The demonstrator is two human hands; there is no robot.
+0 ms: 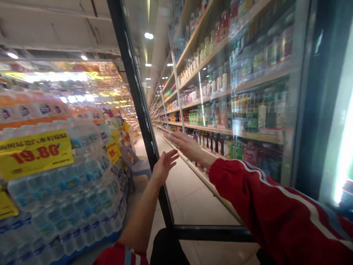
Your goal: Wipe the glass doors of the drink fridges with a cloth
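Note:
A glass cooler door (204, 232) with a black frame stands swung open in front of me. My left hand (163, 167) is beside the door's upright edge, fingers apart and nothing in them; whether it touches the frame I cannot tell. Just right of it, my right hand (188, 148) reaches out with its fingers stretched, also holding nothing. It is close to the glass, and contact is unclear. Through or on the glass appear shelves of bottled drinks (217, 141), partly blurred by reflections.
Stacked packs of water bottles (82, 184) rise on the left, with a yellow price sign (35, 152) in front. A grey plastic chair (136, 165) stands beyond them. Tiled floor (190, 187) shows through the door, and a bright light strip (343, 154) glows at the far right.

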